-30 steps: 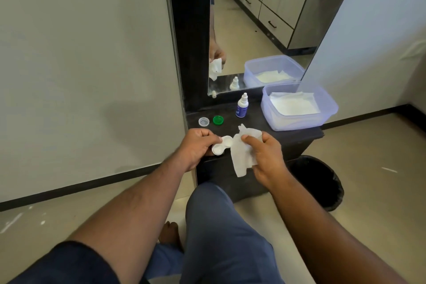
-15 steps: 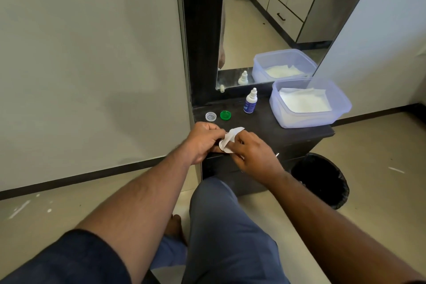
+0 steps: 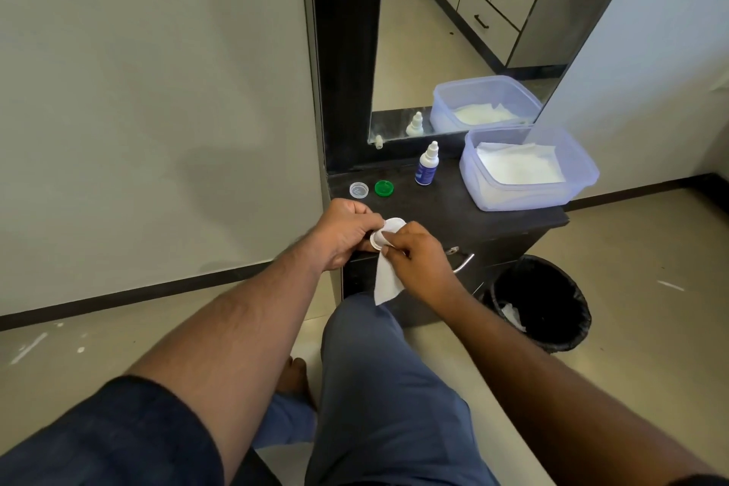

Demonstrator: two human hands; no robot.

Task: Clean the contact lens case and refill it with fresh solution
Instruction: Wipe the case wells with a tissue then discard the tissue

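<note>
Head view: small white plastic lens case [image 3: 382, 236], gripped by left hand [image 3: 344, 234] at the dresser's six-o'clock edge, is now wiped with white tissue [image 3: 385, 282] pinched by right hand [image 3: 419, 259], previously held apart, so cleaning proceeds.

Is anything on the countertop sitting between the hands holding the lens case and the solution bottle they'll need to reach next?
Nothing visible does. The left hand holds the lens case while the right hand wipes it with a tissue. The solution bottle stands behind them across bare countertop; the clear cap and green cap lie off to the left.
</note>
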